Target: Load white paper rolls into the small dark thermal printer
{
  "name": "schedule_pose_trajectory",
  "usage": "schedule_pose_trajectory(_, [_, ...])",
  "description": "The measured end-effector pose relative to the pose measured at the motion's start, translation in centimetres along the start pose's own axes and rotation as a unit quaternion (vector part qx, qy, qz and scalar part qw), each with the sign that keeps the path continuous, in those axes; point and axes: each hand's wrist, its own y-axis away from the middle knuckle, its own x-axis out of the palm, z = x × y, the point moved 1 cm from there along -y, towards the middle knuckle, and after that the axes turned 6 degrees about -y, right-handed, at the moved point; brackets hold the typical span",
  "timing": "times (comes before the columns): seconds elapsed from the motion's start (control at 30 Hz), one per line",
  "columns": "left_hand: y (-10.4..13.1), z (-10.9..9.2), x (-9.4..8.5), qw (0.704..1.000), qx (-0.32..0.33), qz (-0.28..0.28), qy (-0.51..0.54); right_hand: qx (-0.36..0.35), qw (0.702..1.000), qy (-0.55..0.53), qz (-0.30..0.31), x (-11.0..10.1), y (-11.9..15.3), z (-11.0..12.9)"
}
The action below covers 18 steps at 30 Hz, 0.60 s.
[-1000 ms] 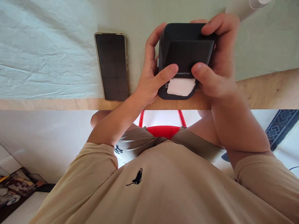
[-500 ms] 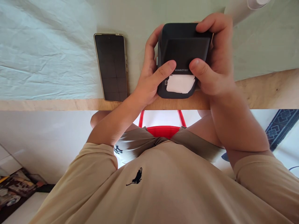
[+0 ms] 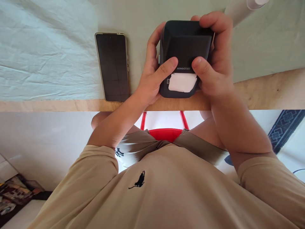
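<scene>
A black NIIMBOT device (image 3: 188, 47) with rounded corners is held between both hands near the table's front edge. A white patch (image 3: 182, 82) covers part of its face below the printed name. My left hand (image 3: 154, 70) grips its left side, thumb on the front face. Around the right side my right hand (image 3: 215, 60) is wrapped, thumb on the face and a finger at the top corner. The device's underside is hidden. Left of the hands a dark-screened phone (image 3: 112, 66) lies on the cloth.
A pale green cloth (image 3: 52, 51) covers the table, whose wooden edge (image 3: 269, 90) shows in front. At the upper right lies a white roll (image 3: 243, 11). Below the table, a red stool (image 3: 165, 135) is between my legs. Assorted items (image 3: 14, 194) are at the lower left.
The view has shifted slightly. My right hand has moved a little left and up with the device, and a fingertip now shows behind its top edge. Both hands keep their hold.
</scene>
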Motion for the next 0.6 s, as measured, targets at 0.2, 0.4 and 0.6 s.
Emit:
schedule_pose_trajectory(0.2, [-0.2,0.5,0.1,0.998,-0.039,-0.028,0.051,0.031,0.999,-0.031,-0.015,0.1,0.9,1.4])
schedule_pose_trajectory(0.4, [0.0,0.8,-0.3,0.998,-0.021,-0.028,0.053,0.027,0.988,0.017,-0.152,-1.2,4.6,2.1])
schedule_pose_trajectory(0.6, [-0.1,1.1,-0.7,0.999,-0.041,-0.028,0.013,-0.028,0.993,0.007,0.116,4.0,13.7,0.6])
